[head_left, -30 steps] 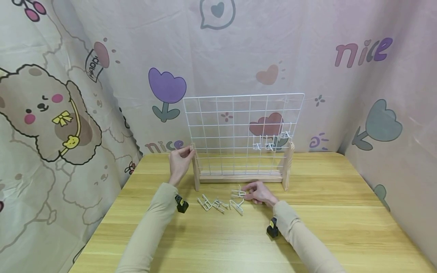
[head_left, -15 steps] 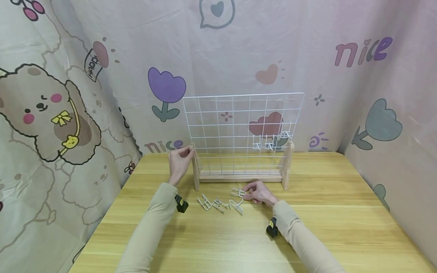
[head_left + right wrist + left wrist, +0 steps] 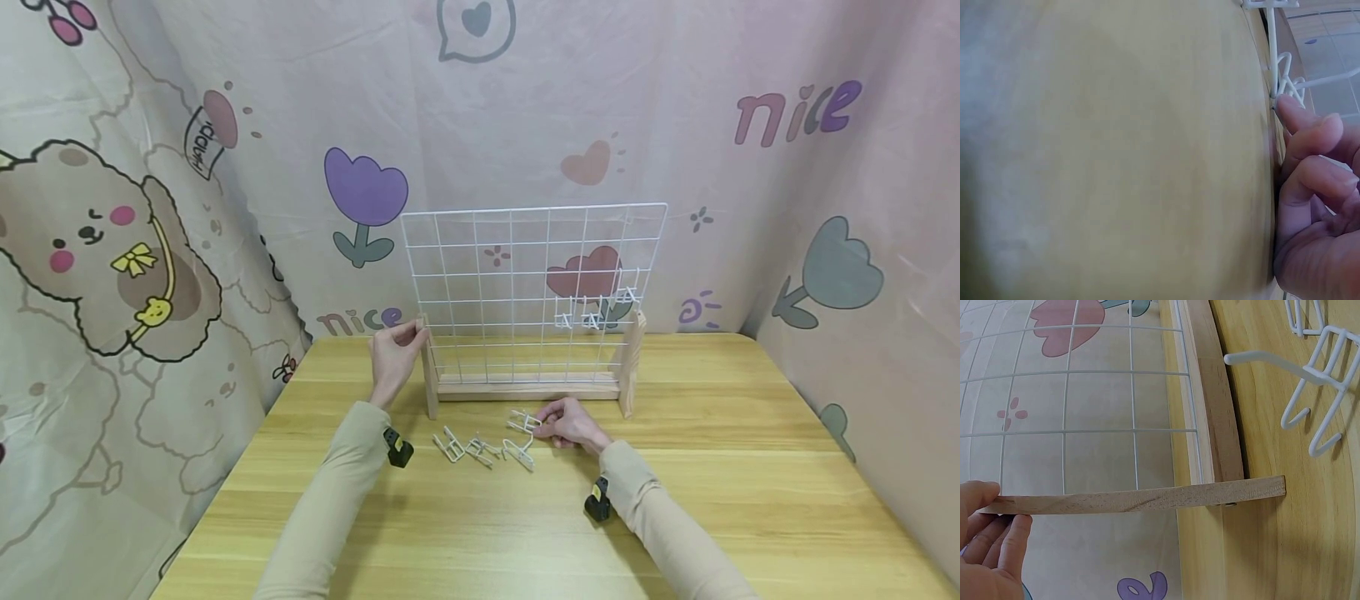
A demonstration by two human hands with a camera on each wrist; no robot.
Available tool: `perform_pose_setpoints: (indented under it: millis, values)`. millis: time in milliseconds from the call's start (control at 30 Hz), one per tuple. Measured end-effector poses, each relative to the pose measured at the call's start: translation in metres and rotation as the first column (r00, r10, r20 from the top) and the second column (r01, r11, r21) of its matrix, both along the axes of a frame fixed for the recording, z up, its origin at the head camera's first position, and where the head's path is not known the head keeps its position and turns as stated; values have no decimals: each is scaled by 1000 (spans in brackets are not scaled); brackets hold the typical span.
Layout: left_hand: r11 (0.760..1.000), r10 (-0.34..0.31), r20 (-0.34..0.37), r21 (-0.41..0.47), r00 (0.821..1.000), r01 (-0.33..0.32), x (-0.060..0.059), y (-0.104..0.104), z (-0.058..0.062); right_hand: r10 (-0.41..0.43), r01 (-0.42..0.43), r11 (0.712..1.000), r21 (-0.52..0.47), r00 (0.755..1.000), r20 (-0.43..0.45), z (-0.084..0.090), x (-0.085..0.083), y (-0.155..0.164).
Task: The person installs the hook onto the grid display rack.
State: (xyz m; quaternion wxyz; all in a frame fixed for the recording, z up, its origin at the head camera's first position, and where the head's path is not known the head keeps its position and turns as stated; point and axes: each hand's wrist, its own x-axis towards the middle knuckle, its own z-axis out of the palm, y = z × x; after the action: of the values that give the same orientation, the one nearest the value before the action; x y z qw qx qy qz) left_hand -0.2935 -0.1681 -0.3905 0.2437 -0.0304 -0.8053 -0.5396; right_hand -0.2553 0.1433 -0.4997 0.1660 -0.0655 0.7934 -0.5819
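A white wire grid panel [image 3: 512, 275] stands upright in a wooden stand [image 3: 525, 388] at the back of the table. My left hand [image 3: 411, 333] grips the top of the stand's left upright [image 3: 430, 375]; in the left wrist view its fingers [image 3: 997, 544] pinch the end of that upright [image 3: 1147, 501]. My right hand [image 3: 543, 427] lies on the table in front of the stand, its curled fingers [image 3: 1310, 125] pinching one white wire hook [image 3: 523, 422]. A few hooks [image 3: 592, 315] hang low on the right of the grid.
Several loose white hooks [image 3: 480, 450] lie on the wooden table [image 3: 480, 533] between my forearms. A patterned cloth backdrop [image 3: 150, 208] closes in the back and both sides. The stand's right upright [image 3: 632, 367] is just behind my right hand.
The right hand's fingers have curled in on the hook, and its near end has tipped up slightly. The left hand has not moved.
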Motion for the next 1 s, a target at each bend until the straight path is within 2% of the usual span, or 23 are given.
perform_pose_setpoints:
  millis: [800,1000]
  values:
    - [1000,6,1,-1,1000,-6,0,0,0,-34,34,999,13,999,14,-2,-2,2]
    - [1000,5,-3,-6,1000,-5,-1,0,-1,-49,50,998,-25,998,46,-2,-1,3]
